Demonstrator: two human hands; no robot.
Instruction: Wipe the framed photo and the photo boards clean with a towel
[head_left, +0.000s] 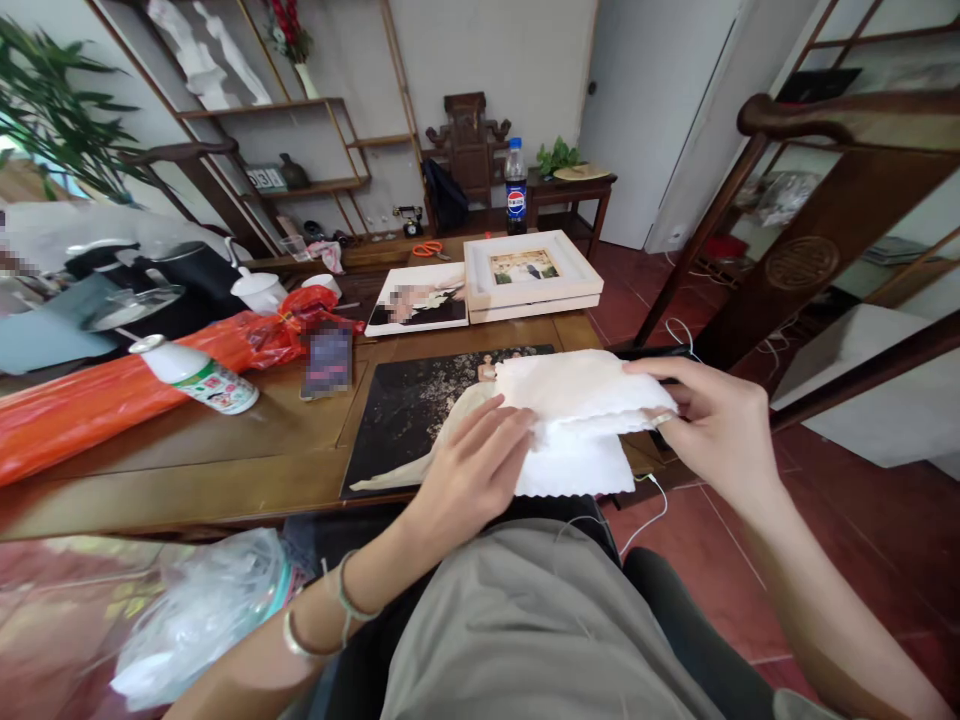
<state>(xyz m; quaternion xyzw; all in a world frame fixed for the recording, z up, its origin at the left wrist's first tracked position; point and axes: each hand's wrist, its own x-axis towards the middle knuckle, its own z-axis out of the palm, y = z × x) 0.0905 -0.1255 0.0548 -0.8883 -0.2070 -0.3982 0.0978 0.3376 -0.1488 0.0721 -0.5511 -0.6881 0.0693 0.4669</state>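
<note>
Pinching side: the right hand is gripping the white cloth's right end between thumb and fingers.
Left hand: its fingers are touching the cloth's left side; whether they are gripping, I cannot tell.
Cloth: it is lying between both hands, covering the right part of the photo near the table's front right corner.

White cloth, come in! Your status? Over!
Right hand pinching white cloth; left hand touching it. Cloth hides part of photo panel. Framed picture beyond, not blocking.
</note>
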